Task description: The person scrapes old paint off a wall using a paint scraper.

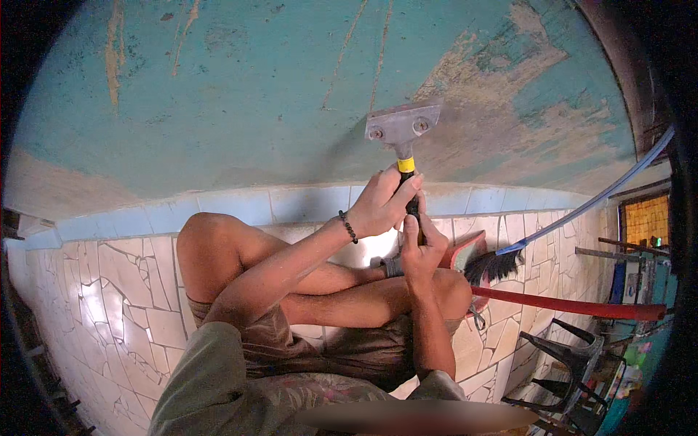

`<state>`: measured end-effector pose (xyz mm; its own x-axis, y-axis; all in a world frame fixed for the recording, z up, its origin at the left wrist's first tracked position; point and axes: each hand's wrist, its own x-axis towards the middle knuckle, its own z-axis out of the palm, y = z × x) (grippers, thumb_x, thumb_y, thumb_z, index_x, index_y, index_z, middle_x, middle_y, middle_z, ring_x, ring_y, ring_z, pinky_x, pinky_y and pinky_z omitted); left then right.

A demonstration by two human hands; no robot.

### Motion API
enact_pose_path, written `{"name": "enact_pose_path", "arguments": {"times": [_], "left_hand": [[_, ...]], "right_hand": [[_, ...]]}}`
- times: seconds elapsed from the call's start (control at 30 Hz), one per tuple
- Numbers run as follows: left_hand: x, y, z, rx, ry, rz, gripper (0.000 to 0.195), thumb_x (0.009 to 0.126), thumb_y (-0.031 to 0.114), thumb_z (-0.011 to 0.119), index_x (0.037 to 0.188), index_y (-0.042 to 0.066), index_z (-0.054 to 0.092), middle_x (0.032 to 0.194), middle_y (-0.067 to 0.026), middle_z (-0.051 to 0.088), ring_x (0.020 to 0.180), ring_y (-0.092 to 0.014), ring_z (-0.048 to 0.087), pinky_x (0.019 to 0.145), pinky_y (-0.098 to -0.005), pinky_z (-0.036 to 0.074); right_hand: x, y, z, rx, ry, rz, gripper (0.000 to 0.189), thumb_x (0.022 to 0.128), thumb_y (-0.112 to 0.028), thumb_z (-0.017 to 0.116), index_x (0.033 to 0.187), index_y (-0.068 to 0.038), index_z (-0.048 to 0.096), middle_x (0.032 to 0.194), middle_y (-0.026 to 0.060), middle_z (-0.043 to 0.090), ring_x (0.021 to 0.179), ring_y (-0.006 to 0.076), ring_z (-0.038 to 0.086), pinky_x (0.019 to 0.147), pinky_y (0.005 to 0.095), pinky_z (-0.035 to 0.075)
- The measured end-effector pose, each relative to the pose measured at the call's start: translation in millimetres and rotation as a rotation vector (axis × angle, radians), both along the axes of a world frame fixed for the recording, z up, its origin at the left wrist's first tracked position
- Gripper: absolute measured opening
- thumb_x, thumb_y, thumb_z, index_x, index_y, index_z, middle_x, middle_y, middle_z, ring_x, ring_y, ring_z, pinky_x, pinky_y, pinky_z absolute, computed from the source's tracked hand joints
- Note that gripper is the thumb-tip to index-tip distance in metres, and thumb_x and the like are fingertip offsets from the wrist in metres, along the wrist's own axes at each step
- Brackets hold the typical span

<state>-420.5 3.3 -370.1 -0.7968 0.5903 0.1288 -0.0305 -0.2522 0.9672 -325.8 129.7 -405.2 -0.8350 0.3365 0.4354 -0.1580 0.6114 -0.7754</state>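
A wide-blade paint scraper is held upright before a wall with worn teal paint. Its metal head carries two screws, and a yellow band circles the neck above a black handle. My left hand, with a dark bead bracelet at the wrist, wraps the upper handle. Lower down, my right hand grips the handle's end. Whether the blade touches the wall cannot be told. Bare grey-brown patches show beside the head, to its right.
My crossed legs rest on the broken-tile floor. To the right are a broom with black bristles and a blue handle, and a dustpan with a red handle. A black stool lies tipped over. Pale blue tiles edge the wall's foot.
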Motion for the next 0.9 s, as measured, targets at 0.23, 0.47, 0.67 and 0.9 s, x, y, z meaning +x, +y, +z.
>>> {"name": "enact_pose_path", "arguments": {"times": [0.23, 0.47, 0.67, 0.9], "left_hand": [[0, 2, 0, 0.041, 0.064, 0.054, 0.03, 0.108, 0.03, 0.045, 0.098, 0.003, 0.051, 0.078, -0.0061, 0.066, 0.046, -0.007, 0.05, 0.041, -0.0237, 0.04], [-3, -10, 18, -0.025, 0.031, 0.005, 0.033, 0.107, 0.033, 0.046, 0.096, 0.003, 0.051, 0.078, -0.0063, 0.067, 0.043, -0.007, 0.048, 0.038, -0.0236, 0.039], [-2, -12, 21, -0.037, 0.026, 0.016, 0.04, 0.108, 0.034, 0.045, 0.088, 0.001, 0.056, 0.074, -0.005, 0.067, 0.042, -0.007, 0.048, 0.037, -0.0242, 0.039], [-8, -24, 38, -0.049, 0.112, 0.068, 0.041, 0.107, 0.033, 0.046, 0.084, 0.002, 0.058, 0.073, -0.0044, 0.068, 0.042, -0.006, 0.047, 0.039, -0.0246, 0.038]], "right_hand": [[-2, -9, 2, -0.02, 0.025, -0.017, 0.038, 0.093, -0.011, 0.066, 0.129, 0.0, 0.067, 0.063, 0.0106, 0.056, 0.059, 0.0087, 0.049, 0.056, 0.0281, 0.043], [-1, -17, 15, -0.037, -0.059, -0.006, 0.03, 0.1, -0.017, 0.061, 0.115, 0.008, 0.069, 0.07, 0.0041, 0.059, 0.068, 0.0092, 0.053, 0.06, 0.0277, 0.044], [-1, -21, 12, -0.035, -0.024, -0.035, 0.041, 0.094, -0.011, 0.065, 0.133, 0.0, 0.063, 0.065, 0.0092, 0.056, 0.063, 0.0064, 0.046, 0.057, 0.0261, 0.042], [-7, -39, 28, -0.082, 0.026, -0.025, 0.036, 0.095, -0.012, 0.066, 0.127, 0.002, 0.067, 0.062, 0.0072, 0.053, 0.059, 0.007, 0.045, 0.053, 0.0279, 0.04]]}}
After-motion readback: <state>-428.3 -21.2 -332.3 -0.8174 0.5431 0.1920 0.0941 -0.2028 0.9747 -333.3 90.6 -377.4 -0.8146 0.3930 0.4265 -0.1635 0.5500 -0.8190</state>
